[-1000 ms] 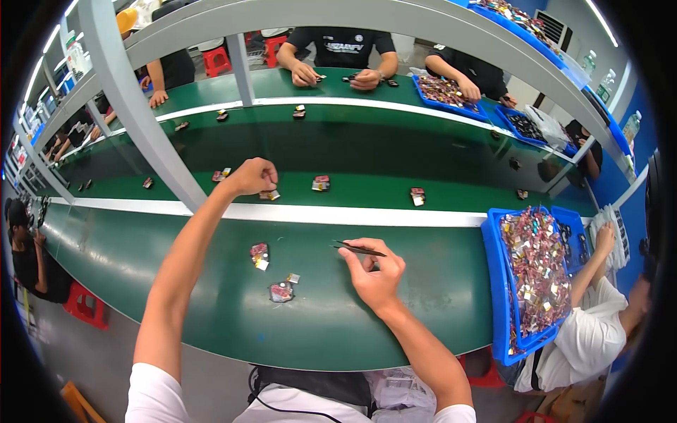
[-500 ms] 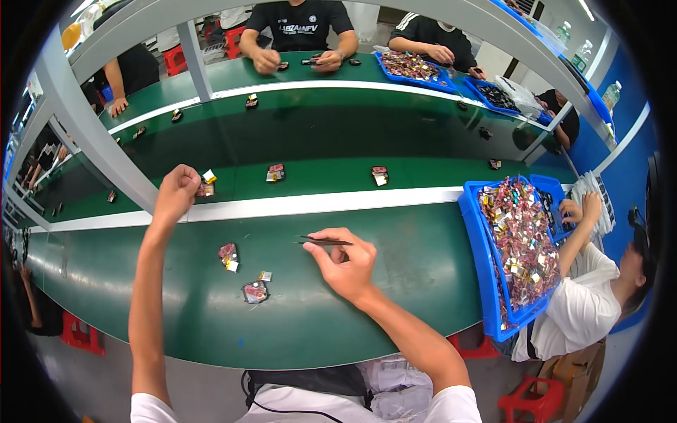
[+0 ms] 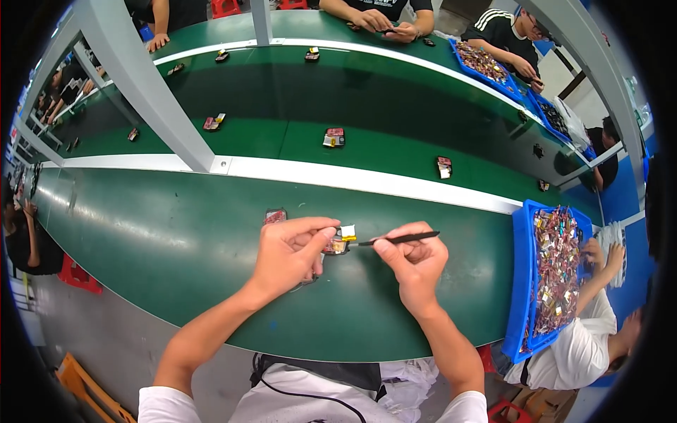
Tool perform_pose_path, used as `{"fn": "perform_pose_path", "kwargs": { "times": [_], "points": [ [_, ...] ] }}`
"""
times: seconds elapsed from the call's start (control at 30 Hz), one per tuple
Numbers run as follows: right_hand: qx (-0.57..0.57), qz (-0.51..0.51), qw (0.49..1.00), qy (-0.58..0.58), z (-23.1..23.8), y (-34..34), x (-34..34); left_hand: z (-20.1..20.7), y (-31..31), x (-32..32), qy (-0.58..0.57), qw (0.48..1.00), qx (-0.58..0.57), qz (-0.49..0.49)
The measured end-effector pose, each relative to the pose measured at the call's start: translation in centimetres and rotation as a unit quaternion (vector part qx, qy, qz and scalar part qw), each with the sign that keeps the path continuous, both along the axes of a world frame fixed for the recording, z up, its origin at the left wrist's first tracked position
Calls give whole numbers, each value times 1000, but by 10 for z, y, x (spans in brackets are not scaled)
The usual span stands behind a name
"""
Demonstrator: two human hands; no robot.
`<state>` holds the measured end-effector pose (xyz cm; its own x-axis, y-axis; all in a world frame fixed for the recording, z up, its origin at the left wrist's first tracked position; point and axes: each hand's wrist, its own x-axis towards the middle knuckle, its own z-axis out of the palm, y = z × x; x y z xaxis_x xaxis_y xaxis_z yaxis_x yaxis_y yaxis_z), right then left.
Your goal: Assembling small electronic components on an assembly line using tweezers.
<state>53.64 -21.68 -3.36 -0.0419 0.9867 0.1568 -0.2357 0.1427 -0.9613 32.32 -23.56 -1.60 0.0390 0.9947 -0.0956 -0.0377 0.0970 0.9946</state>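
My left hand [image 3: 290,254] pinches a small red and brown part [image 3: 336,244] with a yellow and white tab just above the green table [image 3: 176,240]. My right hand [image 3: 416,261] grips thin black tweezers [image 3: 398,239], whose tip points left and touches that part. Another small reddish part [image 3: 274,216] lies on the table just left of my left hand.
Beyond a white strip [image 3: 367,181], several small parts [image 3: 334,137] ride on a darker green belt. A blue tray [image 3: 553,275] full of small parts stands at the right, where a person in white sits. A grey post [image 3: 151,99] rises at left. Other people work across the belt.
My left hand has drawn back from the belt's edge to the table in front of me and now holds a small part. The tweezers have met it. The view has tilted down.
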Motion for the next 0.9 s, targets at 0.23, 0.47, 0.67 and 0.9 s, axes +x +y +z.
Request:
{"fn": "perform_pose_path", "kwargs": {
  "times": [0.23, 0.47, 0.67, 0.9],
  "points": [
    [102, 0, 988, -119, -5, -8, -8, -11, -6, 12, 24, 999, 34, 35],
    [106, -14, 975, -193, -5, -6, -8, -17, -5, 11, 90, 989, 109, 45],
    [153, -28, 958, -239, -2, -5, -9, -20, -5, 11, 147, 973, 174, 40],
    [72, 14, 981, -179, -3, -4, -4, -18, -6, 11, 167, 962, 216, 22]
  ]
}}
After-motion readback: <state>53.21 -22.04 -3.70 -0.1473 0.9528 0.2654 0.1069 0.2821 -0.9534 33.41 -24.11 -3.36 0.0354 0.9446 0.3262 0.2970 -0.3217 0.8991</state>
